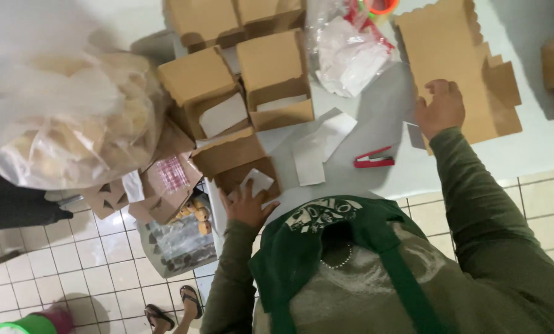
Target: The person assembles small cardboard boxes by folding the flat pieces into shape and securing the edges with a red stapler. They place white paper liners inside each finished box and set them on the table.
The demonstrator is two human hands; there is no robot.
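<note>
- The left hand [247,207] is resting at the near brown box [237,162], fingers spread and touching a white paper sheet [257,181] inside it.
- The right hand [439,110] is pressing down on the flat cardboard blank [453,55], fingers loosely together.
- A red stapler [373,159] is lying between the hands on the white table [524,154].
- More open boxes [276,80] are standing behind.

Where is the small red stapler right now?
In the head view, the small red stapler lies on the pale table, right of the white paper sheets and below-left of the person's right hand, which rests on a flat brown cardboard blank.
</note>
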